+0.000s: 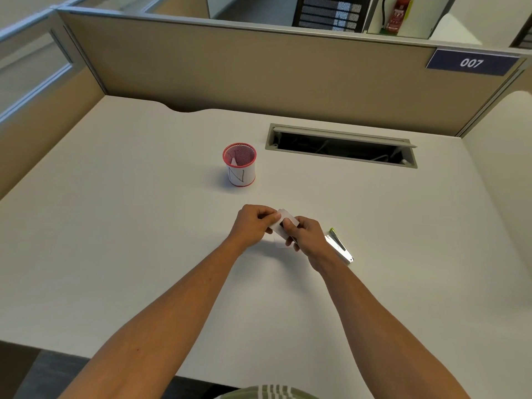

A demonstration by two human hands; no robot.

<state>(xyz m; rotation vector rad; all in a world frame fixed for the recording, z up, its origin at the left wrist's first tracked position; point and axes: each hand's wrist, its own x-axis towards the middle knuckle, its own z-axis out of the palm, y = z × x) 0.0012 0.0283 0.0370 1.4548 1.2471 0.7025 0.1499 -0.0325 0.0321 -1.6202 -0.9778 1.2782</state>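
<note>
Over the middle of the white desk [115,254], both hands meet on a small white piece of paper [285,218]. My left hand [253,226] pinches its left end with curled fingers. My right hand [305,237] grips its right end, and something dark shows between the fingers and the paper. A red mesh pen cup [239,164] wrapped in white paper marked "N" stands farther back; a folded bit of white paper lies inside it. A silver stapler [339,246] with a yellow-green tip lies just right of my right wrist.
An open cable tray slot [341,145] is set into the desk at the back right. Beige partition walls [230,70] enclose the desk at the back and left, with a blue "007" sign [471,62] at the upper right.
</note>
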